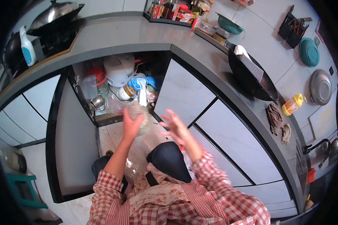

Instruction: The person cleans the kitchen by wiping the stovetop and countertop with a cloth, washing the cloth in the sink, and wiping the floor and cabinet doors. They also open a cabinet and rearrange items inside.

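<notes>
My left hand (131, 123) grips a rounded, greyish-beige wad (142, 116), blurred and possibly a bunched cloth. To its right, my right hand (177, 128) is raised with its fingers spread and nothing in them. Both hands are in front of an open corner cabinet, above the tiled floor (112, 135). Inside the cabinet are a white rice cooker (119, 71), a red-lidded jar (100, 84), a clear plastic container (89, 86) and a shiny metal cup (98, 102). Beside them lie a jar with a white label (125, 93) and a blue cloth (148, 82).
The cabinet door (77, 140) swings out on my left. A black wok (242, 76), a yellow bottle (291, 106) and a brown rag (274, 119) rest on the right counter. At the left are a spray bottle (27, 49) and a green stool (26, 191).
</notes>
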`<state>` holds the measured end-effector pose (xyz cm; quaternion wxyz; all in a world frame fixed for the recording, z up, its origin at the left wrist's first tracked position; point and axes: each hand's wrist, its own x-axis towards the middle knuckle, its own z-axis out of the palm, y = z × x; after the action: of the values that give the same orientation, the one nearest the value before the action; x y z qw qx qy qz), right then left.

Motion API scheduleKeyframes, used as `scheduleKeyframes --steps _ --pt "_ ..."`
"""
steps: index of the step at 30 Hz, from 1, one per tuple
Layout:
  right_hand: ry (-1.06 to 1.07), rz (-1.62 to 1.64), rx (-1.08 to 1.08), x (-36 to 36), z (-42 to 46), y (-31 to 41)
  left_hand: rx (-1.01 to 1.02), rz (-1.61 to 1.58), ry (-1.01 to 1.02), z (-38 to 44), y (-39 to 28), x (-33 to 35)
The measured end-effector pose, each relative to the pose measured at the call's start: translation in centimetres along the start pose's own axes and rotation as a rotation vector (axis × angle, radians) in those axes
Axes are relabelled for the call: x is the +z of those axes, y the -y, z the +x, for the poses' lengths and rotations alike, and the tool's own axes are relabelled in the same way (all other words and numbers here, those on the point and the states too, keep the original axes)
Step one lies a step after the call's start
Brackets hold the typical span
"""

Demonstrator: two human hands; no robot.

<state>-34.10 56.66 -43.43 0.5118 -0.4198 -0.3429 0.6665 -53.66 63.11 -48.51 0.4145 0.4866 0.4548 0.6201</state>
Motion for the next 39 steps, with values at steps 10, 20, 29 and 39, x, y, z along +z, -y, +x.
scheduleKeyframes --steps 10,20,29,39 --pt "0.221 0.763 0.082 4.4 6.5 -11.4 -0.121 0.035 0.787 6.0 -12.3 8.5" --pt "0.451 -0.230 -0.386 1.0 9.8 -19.5 -0.786 -0.902 0.590 5.1 -12.9 25.7" --pt "0.531 0.576 0.045 4.4 6.1 -13.6 -0.893 -0.892 0.451 4.8 -12.9 22.6" --pt "0.563 0.643 0.551 10.2 5.5 -14.6 -0.813 -0.420 0.476 5.5 -14.5 14.6"
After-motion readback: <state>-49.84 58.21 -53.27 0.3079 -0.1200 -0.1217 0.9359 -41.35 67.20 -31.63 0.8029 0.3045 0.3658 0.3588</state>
